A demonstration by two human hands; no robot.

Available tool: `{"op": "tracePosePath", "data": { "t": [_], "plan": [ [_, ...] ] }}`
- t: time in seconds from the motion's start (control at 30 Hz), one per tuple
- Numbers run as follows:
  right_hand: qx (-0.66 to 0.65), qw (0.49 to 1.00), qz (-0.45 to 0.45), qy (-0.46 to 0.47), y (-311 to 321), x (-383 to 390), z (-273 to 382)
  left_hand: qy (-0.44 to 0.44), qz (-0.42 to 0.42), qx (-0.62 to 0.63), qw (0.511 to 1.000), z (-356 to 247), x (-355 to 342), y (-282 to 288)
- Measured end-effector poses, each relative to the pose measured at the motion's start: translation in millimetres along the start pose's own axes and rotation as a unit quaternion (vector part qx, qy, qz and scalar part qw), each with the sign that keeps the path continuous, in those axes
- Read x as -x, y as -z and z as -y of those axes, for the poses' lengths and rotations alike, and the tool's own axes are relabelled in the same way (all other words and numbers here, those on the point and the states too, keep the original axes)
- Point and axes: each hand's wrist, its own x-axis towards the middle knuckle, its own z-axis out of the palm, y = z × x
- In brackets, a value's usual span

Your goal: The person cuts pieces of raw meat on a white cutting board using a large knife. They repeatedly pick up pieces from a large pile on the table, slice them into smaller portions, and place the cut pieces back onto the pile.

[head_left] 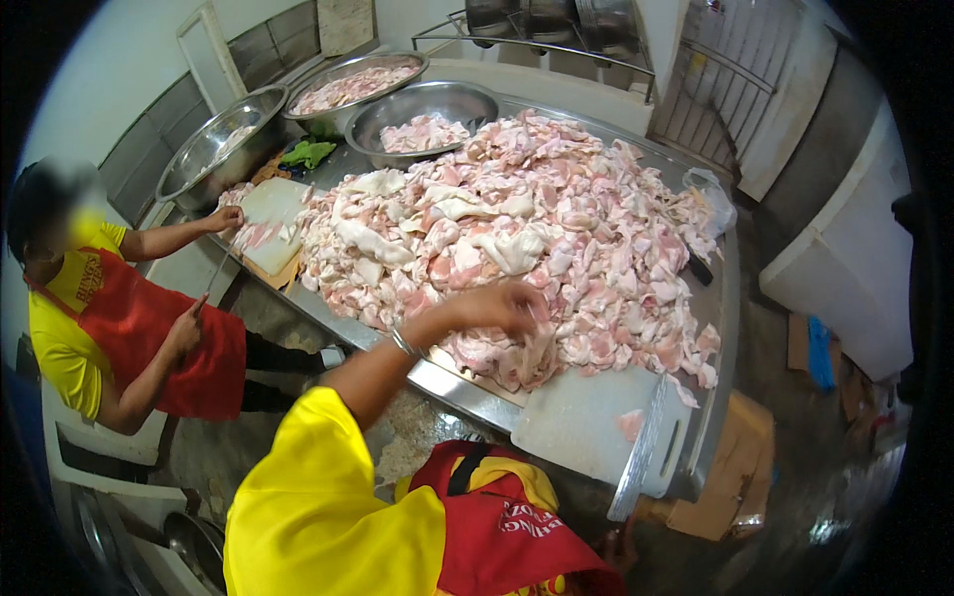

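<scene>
A big heap of pale pink raw meat pieces with whitish skin [596, 228] covers the metal table. Over its near edge, my left hand [509, 306] is closed, and a thin pale strip of raw meat [540, 343] hangs from its fingers. A white cutting board [571, 422] lies in front of the heap, with one small pink scrap [630, 425] on it. My right hand [618, 548], dark and partly hidden at the lower edge, grips a long knife [642, 447]. Its blade slants across the board's right side, pointing away from me.
At the left, a co-worker in a red apron [179, 333] holds a knife beside another cutting board [273, 214]. Several steel basins [427, 97] stand at the back left. A clear plastic bag [711, 199] and a dark handle [700, 268] lie right. Cardboard [730, 472] sits below the table's right corner.
</scene>
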Motion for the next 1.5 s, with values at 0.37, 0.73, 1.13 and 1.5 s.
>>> {"op": "tracePosePath", "data": {
  "t": [0.37,0.73,1.13,1.5],
  "plan": [
    [0.193,0.979,-0.064,-0.01,-17,38,51,-0.179,-0.573,0.138,0.788,-106,70,330],
    [-0.073,0.984,-0.127,-0.102,-37,54,50,-0.102,-0.016,-0.017,0.994,59,-111,-87],
    [-0.06,0.981,-0.144,-0.111,-26,91,-1,-0.025,0.033,-0.32,0.946,67,-180,-221],
    [-0.089,0.986,-0.141,0.027,12,49,-18,0.046,-0.041,-0.089,0.994,59,-113,-230]
  ]
}}
